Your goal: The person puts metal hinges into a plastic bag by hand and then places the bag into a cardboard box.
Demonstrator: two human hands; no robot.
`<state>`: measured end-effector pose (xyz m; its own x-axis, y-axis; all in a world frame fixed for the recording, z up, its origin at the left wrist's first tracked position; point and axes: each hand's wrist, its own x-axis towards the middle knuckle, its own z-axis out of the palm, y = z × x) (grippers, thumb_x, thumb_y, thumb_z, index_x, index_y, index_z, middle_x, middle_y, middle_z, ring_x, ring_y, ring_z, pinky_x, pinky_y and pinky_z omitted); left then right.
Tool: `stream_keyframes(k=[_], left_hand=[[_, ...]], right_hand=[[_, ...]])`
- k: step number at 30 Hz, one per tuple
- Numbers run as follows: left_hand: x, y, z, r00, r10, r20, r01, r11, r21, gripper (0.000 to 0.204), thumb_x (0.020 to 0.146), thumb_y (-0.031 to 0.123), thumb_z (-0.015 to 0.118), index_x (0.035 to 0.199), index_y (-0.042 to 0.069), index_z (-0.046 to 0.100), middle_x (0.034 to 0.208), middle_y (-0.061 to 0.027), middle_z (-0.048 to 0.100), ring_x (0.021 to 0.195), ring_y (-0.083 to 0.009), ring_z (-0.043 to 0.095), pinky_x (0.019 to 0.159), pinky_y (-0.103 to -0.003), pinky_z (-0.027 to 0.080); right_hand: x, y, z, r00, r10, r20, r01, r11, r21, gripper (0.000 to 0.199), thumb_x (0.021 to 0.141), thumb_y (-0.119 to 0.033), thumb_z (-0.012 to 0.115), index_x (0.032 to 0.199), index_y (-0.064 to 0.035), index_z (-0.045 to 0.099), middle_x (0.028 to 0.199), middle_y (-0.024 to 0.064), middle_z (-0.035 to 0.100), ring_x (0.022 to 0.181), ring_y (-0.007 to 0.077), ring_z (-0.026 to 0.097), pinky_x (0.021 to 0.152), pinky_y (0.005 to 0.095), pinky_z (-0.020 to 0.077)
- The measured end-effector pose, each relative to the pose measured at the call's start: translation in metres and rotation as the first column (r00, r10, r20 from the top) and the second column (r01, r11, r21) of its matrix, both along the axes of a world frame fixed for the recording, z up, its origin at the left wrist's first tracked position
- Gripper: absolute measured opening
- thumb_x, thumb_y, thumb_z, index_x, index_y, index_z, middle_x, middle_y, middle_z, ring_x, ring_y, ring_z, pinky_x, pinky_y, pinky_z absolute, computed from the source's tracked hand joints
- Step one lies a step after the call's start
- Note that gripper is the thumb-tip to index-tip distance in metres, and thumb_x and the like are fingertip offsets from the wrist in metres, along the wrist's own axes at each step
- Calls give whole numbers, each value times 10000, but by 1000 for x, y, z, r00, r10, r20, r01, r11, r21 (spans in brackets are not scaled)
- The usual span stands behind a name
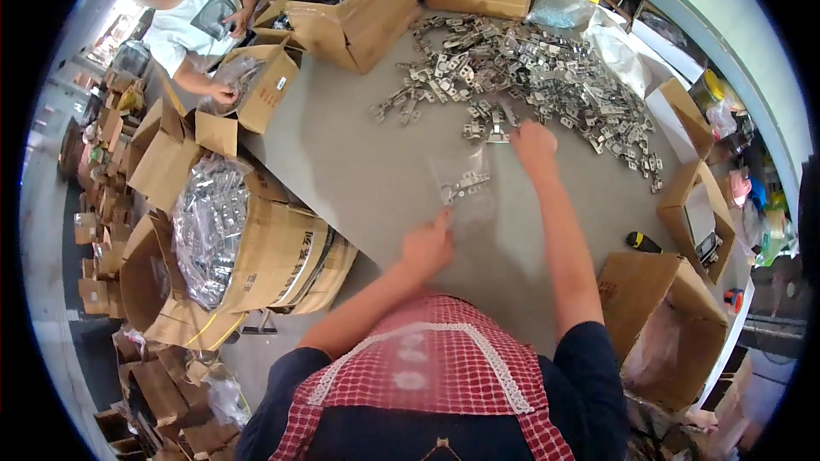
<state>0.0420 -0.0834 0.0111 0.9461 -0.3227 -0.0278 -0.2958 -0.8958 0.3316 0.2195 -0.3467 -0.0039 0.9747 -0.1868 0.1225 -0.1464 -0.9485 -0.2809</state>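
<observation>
My left hand [429, 245] pinches the near edge of a clear plastic bag [472, 205] above the grey table. Inside or under the film lies a silvery metal cabinet hinge [467, 184]; the film makes it hard to tell which. Farther off to the right, my right hand [536, 148] is closed at the near edge of a large heap of metal hinges [547, 68]. Its fingertips are on one hinge [498, 132], whose flat plate points toward me. My palm hides part of the grip.
A screwdriver [643, 242] lies right of my right forearm, beside an open carton [662, 324]. At left stands a big carton [282, 243] of bagged metal parts. Across the far left, another person [201, 21] reaches into a carton [266, 94]. More cartons [363, 21] line the far edge.
</observation>
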Motion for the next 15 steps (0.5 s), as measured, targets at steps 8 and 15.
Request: stream_keyframes(k=[8,15], left_hand=[[5,10,-22,994,77,-73,-80,996,-46,248,885,272,518,948,33,502,680,-191,643,608,-362,644,546,-503,499],[1,9,-22,999,-17,28,20,990,-136,226,883,242,520,957,29,508,691,-191,635,612,-373,631,561,-490,501]], right_hand=[[-146,2,49,978,-103,-183,208,599,774,197,786,-207,626,708,-26,628,618,70,596,508,181,524,471,341,397],[-210,-1,51,947,85,-309,257,377,890,139,780,-150,645,748,-15,648,583,57,569,453,161,490,438,315,375]])
